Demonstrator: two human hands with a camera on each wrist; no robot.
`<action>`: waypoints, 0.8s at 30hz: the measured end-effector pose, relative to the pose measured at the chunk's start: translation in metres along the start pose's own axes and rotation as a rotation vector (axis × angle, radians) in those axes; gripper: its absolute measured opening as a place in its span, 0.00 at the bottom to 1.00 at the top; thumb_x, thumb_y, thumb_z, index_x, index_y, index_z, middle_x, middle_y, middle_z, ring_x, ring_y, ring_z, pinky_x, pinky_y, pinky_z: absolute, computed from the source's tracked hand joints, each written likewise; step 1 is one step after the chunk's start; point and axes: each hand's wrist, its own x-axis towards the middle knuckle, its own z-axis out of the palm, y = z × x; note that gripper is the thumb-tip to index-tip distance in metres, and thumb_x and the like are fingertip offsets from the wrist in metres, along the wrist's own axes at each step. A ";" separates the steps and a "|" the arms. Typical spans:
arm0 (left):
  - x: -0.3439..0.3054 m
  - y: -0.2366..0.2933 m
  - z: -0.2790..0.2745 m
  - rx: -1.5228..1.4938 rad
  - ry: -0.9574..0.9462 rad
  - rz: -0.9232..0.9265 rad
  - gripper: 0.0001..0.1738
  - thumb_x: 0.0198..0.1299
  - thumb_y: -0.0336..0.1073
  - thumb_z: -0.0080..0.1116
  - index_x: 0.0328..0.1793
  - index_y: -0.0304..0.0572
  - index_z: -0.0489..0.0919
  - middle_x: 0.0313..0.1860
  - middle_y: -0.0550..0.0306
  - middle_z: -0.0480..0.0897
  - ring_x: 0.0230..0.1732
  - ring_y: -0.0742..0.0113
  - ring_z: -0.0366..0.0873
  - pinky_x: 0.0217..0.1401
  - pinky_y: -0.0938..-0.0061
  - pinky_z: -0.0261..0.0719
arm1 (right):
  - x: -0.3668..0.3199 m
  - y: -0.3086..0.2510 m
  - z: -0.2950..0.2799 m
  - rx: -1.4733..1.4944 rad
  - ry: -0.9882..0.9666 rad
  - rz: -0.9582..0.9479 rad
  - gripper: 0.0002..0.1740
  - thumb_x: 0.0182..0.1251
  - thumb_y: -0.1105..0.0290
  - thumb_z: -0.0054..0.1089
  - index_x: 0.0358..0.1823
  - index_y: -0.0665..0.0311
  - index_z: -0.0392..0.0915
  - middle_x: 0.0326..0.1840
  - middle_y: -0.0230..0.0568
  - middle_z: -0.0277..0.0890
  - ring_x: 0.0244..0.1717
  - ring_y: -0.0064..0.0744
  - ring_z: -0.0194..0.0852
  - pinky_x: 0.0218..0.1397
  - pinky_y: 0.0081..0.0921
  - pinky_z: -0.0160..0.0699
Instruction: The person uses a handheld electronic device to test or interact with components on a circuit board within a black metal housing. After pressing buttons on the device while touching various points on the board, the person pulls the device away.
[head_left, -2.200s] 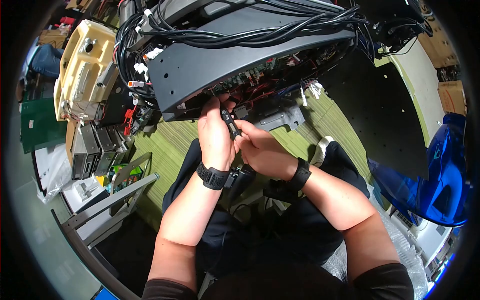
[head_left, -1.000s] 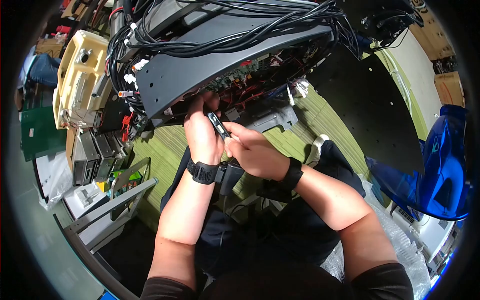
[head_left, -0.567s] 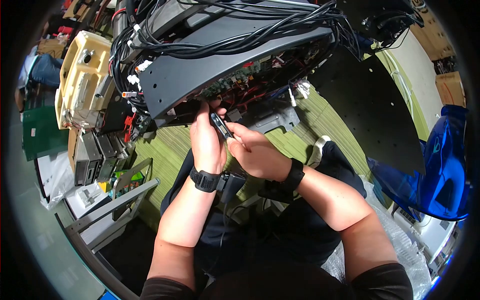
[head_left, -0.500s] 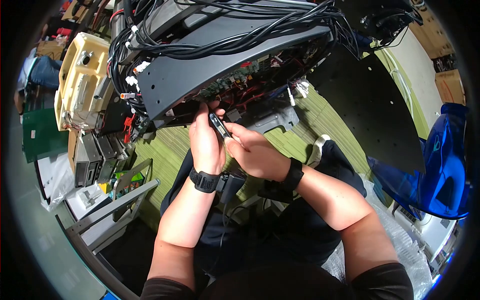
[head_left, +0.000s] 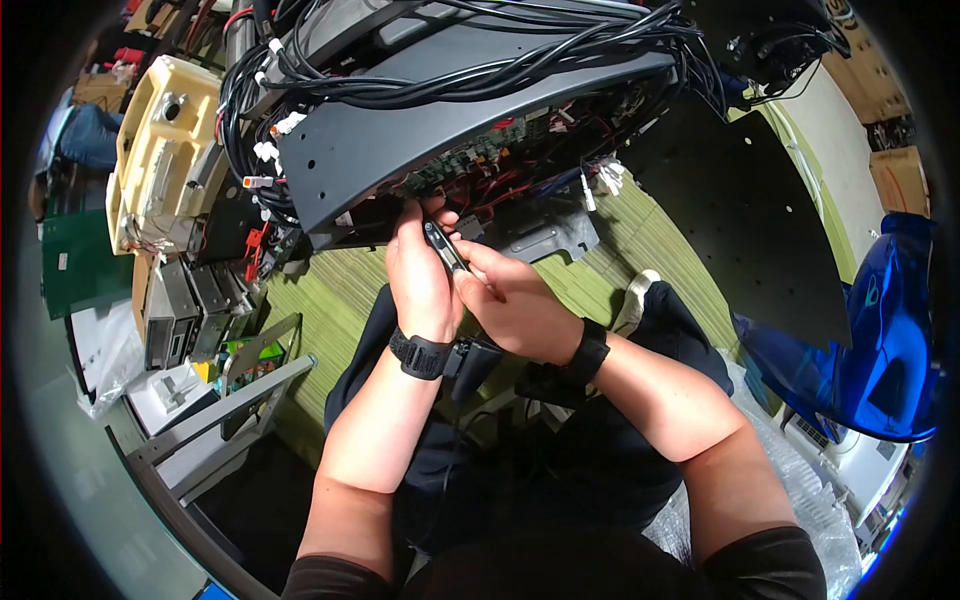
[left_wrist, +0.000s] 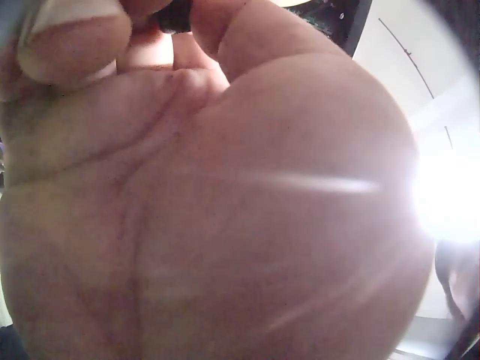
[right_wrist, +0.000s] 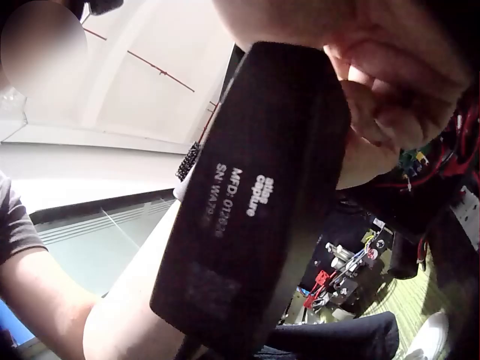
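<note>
In the head view, both hands meet at the lower edge of a dark grey metal housing. A slim black hand tool, with a round screw near its upper end, lies slanted between them. My left hand has its thumb and curled fingers around the tool's upper part, with the fingertips just inside the housing's opening. My right hand pinches the lower end of that tool between thumb and fingers. A small dark piece shows between the left thumb and fingers in the left wrist view. The tool's tip is hidden.
Green circuit boards and red wires fill the housing's opening. A bundle of black cables runs over its top, with white connectors at the left. A black curved panel and a blue glossy shell stand right.
Both hands have kept hold of the black tool at the housing's edge. The left wrist has turned a little and moved slightly right since half a second ago; the head view has shifted slightly.
</note>
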 end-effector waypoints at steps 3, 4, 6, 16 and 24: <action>-0.001 0.000 0.000 0.023 0.004 0.021 0.17 0.68 0.44 0.46 0.42 0.37 0.76 0.29 0.58 0.77 0.28 0.69 0.73 0.34 0.77 0.73 | 0.000 0.005 0.002 0.043 0.016 0.010 0.22 0.69 0.74 0.44 0.64 0.67 0.64 0.24 0.23 0.64 0.23 0.11 0.55 0.27 0.16 0.60; -0.002 0.001 0.002 0.018 0.015 0.020 0.17 0.67 0.44 0.46 0.40 0.38 0.77 0.29 0.58 0.78 0.29 0.71 0.73 0.36 0.78 0.72 | -0.001 0.004 0.002 0.030 0.008 0.012 0.22 0.69 0.74 0.44 0.64 0.67 0.63 0.24 0.22 0.64 0.24 0.11 0.55 0.27 0.15 0.60; -0.003 0.001 0.002 0.011 0.027 0.019 0.17 0.67 0.45 0.47 0.38 0.38 0.79 0.28 0.59 0.80 0.29 0.73 0.73 0.37 0.79 0.70 | -0.001 0.001 0.002 0.017 0.000 0.014 0.22 0.70 0.74 0.44 0.64 0.67 0.63 0.25 0.22 0.64 0.24 0.10 0.55 0.28 0.14 0.59; 0.001 -0.002 -0.004 -0.089 0.014 -0.046 0.18 0.68 0.46 0.44 0.40 0.39 0.78 0.28 0.60 0.78 0.29 0.72 0.73 0.36 0.78 0.71 | -0.002 -0.003 0.002 0.047 -0.015 0.029 0.22 0.69 0.75 0.44 0.64 0.65 0.64 0.24 0.22 0.63 0.24 0.10 0.55 0.27 0.15 0.59; 0.003 0.000 -0.006 -0.116 0.008 -0.079 0.18 0.69 0.46 0.44 0.39 0.39 0.77 0.28 0.60 0.77 0.28 0.72 0.73 0.35 0.78 0.71 | -0.001 -0.002 0.004 -0.014 -0.002 0.011 0.21 0.69 0.72 0.44 0.63 0.65 0.63 0.22 0.22 0.63 0.22 0.12 0.54 0.25 0.17 0.58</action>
